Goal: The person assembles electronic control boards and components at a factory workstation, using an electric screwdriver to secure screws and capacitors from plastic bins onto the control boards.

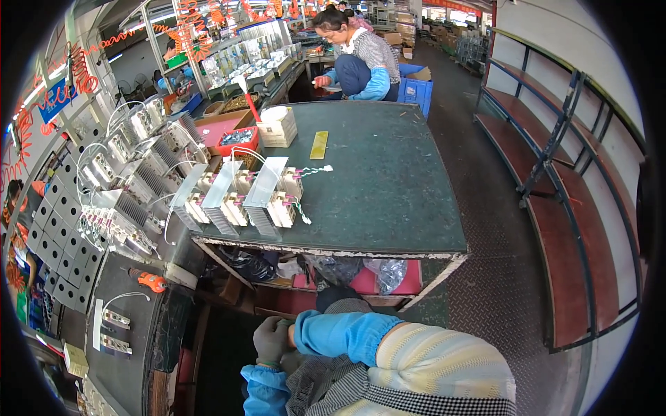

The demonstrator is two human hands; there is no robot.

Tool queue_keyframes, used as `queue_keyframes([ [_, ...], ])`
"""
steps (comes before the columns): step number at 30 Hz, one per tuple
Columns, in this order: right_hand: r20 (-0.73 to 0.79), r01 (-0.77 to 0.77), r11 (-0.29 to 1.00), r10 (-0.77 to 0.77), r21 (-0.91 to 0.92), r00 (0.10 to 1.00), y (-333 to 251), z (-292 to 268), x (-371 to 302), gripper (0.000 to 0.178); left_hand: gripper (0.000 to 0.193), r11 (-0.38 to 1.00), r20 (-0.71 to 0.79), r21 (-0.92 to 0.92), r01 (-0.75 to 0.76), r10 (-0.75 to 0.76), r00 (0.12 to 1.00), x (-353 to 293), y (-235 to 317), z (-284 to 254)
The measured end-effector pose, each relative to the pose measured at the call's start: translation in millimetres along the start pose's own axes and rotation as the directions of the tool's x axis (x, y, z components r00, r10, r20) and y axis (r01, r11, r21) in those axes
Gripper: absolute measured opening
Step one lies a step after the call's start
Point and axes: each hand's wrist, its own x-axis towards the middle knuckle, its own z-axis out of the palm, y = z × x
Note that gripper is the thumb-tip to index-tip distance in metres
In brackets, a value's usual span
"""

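Observation:
My left hand (272,340), in a grey glove, is low in the view below the table's front edge. Its fingers are curled against the cuff of the blue sleeve cover (340,333) on my right forearm. My right hand is hidden behind that glove and cuff, so its state does not show. Neither hand touches anything on the green table (388,194). Three silver finned heat-sink assemblies (236,197) with white parts and thin wires lie near the table's front left corner, well beyond my hands.
A wooden box (277,128), a yellow strip (318,144) and a red tray (239,139) sit at the table's far side. More finned assemblies (132,180) crowd the left bench, beside an orange tool (148,280). A seated person (361,59) works behind. Metal racking (555,173) lines the right.

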Motion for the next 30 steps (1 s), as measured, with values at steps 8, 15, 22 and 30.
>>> queue_keyframes([
  [8,-0.014,0.129,0.992,-0.128,0.012,0.992,9.4,-2.1,-14.1,0.040,0.013,0.854,-0.048,0.314,-0.414,0.450,0.892,-9.9,61.4,-10.6],
  [15,0.024,0.025,0.999,-0.024,-0.046,0.999,-19.1,4.8,9.6,0.034,0.026,0.811,-0.209,0.574,-0.110,0.275,0.938,-25.7,44.9,-4.4],
  [22,-0.091,-0.045,0.994,0.036,-0.101,0.995,-29.5,5.5,-4.3,0.054,0.035,0.967,-0.492,0.102,0.234,-0.155,0.857,-52.4,27.2,14.9],
  [30,-0.035,0.268,0.877,-0.277,0.398,0.960,-56.1,-6.3,-32.3,0.055,0.023,0.999,-0.444,0.025,-0.042,0.049,0.895,-62.1,41.0,5.0],
])
